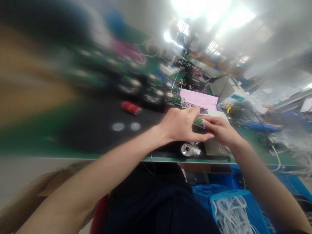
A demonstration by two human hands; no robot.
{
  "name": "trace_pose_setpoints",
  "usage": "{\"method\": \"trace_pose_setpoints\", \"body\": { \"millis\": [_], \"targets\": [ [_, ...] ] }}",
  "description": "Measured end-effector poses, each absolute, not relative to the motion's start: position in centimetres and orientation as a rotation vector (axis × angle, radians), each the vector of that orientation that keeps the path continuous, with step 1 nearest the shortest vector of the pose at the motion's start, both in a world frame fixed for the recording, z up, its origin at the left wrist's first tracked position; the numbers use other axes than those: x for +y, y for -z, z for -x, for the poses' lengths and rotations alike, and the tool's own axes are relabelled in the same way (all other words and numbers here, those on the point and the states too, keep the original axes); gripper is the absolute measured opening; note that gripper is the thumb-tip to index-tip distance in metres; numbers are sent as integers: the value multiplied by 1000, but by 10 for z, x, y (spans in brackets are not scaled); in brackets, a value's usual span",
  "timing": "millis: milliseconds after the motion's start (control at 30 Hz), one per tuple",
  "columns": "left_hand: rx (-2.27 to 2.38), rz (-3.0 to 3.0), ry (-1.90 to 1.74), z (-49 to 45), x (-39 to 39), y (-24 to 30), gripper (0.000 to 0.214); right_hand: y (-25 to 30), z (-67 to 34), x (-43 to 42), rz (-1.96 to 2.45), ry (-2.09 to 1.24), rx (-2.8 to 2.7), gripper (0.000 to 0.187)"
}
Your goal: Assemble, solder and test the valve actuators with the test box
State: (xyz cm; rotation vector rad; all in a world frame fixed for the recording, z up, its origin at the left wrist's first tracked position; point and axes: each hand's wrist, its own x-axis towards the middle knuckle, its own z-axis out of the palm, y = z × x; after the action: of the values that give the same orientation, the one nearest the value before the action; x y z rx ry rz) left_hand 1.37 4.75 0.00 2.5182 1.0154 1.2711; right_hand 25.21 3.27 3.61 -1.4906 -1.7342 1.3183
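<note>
A small green circuit board (199,122) with a dark part under it sits between my two hands, above the front of the bench. My left hand (180,125) curls around it from the left, with its thumb side and a finger reaching past both edges. From the right, my right hand (220,130) pinches the board's near right edge, where small coloured wires or parts show. Just below my hands a silver metal valve fitting (190,149) lies on the black mat, its round opening toward me. A pale grey box (214,148) stands under my right hand.
A red cylinder bundle (131,108) and two light discs (118,126) lie on the black mat (95,130). Behind stand blurred rows of metal units with green boards (176,100). Pink paper (198,99) and a bench instrument (234,97) are farther back. A blue bin (237,195) holds white cables.
</note>
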Motion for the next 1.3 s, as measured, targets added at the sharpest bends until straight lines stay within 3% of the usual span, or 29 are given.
{"method": "trace_pose_setpoints", "body": {
  "millis": [267, 867, 1300],
  "targets": [
    [1026, -2509, -1283, -14, 48, 1, 69, -36, -251, 32, 1502, -1318, -1713, 46],
    [1045, -2499, -1281, -14, 46, -1, 68, -41, -245, 30, 1472, -1341, -1688, 37],
    [1045, -2499, -1295, -14, 45, -1, 66, -41, -244, 30, 1470, -1286, -1729, 44]
  ]
}}
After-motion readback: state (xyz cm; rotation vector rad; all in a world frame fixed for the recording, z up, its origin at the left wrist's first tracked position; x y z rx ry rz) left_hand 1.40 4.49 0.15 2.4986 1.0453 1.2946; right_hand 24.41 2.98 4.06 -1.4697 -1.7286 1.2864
